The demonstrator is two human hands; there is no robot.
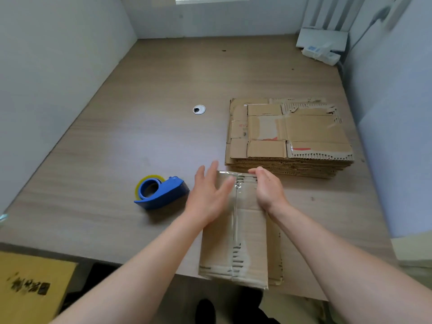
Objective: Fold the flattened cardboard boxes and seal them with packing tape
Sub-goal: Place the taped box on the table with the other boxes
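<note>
A wooden table (131, 136) is shown. On it are laid a tape dispenser (161, 191), a stack of flattened boxes (289, 136) and a taped box (236, 242).

The single view comes from a wide-angle camera worn on the person's head. It sits above the near edge of the wooden table (145, 127) and faces forward and steeply down. The taped box (233, 230) lies close under the lens, low and just right of centre. Both forearms enter from the bottom corners, and the left hand (208, 197) and right hand (268, 190) reach the box's far end. The tape dispenser (161, 191) sits left of the box, and the stack of flattened cardboard (289, 136) lies beyond it to the right. Far beyond the box, the white walls bend at the frame's edges.
</note>
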